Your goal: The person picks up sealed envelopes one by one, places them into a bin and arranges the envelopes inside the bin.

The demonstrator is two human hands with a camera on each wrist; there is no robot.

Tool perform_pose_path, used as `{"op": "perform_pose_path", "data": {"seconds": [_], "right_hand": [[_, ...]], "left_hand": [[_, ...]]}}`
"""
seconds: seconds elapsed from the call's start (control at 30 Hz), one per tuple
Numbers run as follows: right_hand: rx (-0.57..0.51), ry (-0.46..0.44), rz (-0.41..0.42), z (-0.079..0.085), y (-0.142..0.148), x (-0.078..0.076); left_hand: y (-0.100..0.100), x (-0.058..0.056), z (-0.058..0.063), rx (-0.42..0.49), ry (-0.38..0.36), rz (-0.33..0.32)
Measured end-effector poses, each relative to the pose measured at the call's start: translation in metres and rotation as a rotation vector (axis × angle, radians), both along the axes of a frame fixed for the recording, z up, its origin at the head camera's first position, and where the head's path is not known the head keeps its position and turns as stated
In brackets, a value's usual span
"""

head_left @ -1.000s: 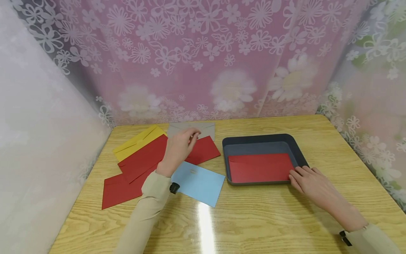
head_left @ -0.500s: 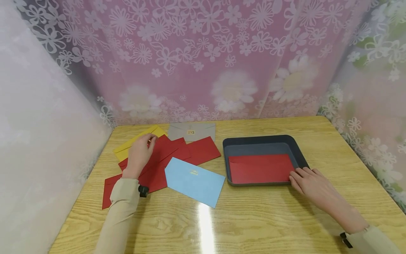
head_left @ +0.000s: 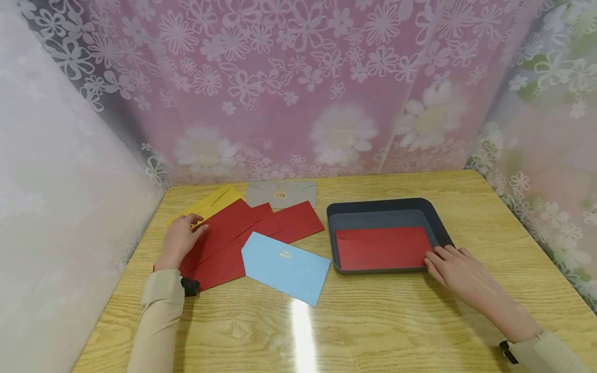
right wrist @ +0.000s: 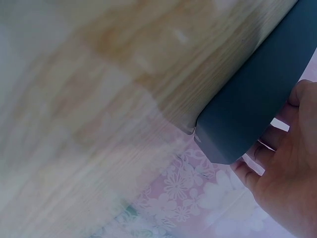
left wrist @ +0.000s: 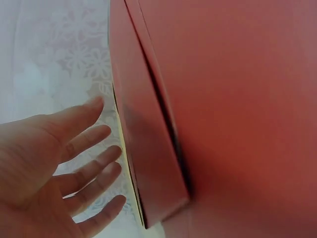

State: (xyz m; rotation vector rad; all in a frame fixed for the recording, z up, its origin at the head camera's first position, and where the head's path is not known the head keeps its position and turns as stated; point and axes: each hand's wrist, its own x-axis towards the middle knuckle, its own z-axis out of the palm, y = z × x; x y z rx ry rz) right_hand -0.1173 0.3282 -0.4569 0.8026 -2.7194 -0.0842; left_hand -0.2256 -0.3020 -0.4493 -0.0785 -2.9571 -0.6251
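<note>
Near the desk's (head_left: 373, 326) left edge, my left hand (head_left: 178, 239) is over the left end of a loose spread of envelopes; its fingers are apart and lightly bent, gripping nothing, just beside a paper edge in my wrist view. I cannot tell whether a fingertip touches the paper. A beige sleeve (head_left: 156, 316) covers that forearm.

Just beyond my fingers, by the desk's far left corner, a yellow envelope (head_left: 218, 201) slants, its lower side covered by the large red envelope (head_left: 228, 223). That one overlaps a second red envelope (head_left: 224, 267) on its near side, and smaller red paper (head_left: 263, 224) shows at its right. A further red envelope (head_left: 300, 223) points toward the desk's right edge. Behind it, along the far edge, lies a gray envelope (head_left: 298, 190) with a small sticker on its flap. Nearer me, around the middle of the desk, a light blue envelope (head_left: 294, 269) with gold lettering lies askew.

To its right sits a dark gray rectangular tray (head_left: 378, 205), with one red envelope (head_left: 382, 248) inside, along its near wall. My right hand (head_left: 462, 274) grips the tray's near right corner, fingers bent over the rim, toward the desk's right edge.
</note>
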Motion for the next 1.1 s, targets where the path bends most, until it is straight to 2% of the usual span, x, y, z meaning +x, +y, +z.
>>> {"op": "perform_pose_path", "data": {"seconds": [0.2,0.33,0.5,0.83,1.1], "right_hand": [[-0.012,0.006,0.001,0.0003,-0.0005,-0.0007],[-0.01,-0.014,-0.012,0.0007,-0.0004,-0.0007],[-0.019,0.009,0.001,-0.0009,0.0003,-0.0007],[-0.027,0.034,0.016,-0.0015,0.0002,-0.0006],[-0.021,0.003,0.006,-0.0009,-0.0001,-0.0002]], "left_hand": [[-0.003,0.0055,-0.002,-0.055,-0.062,0.017],[-0.0043,0.0056,-0.0033,-0.038,-0.09,0.02],[-0.0057,0.0051,-0.0048,-0.018,-0.104,0.016],[-0.0062,0.0019,-0.0088,0.054,0.008,0.023],[0.0025,-0.0005,-0.003,0.062,0.121,0.027]]}}
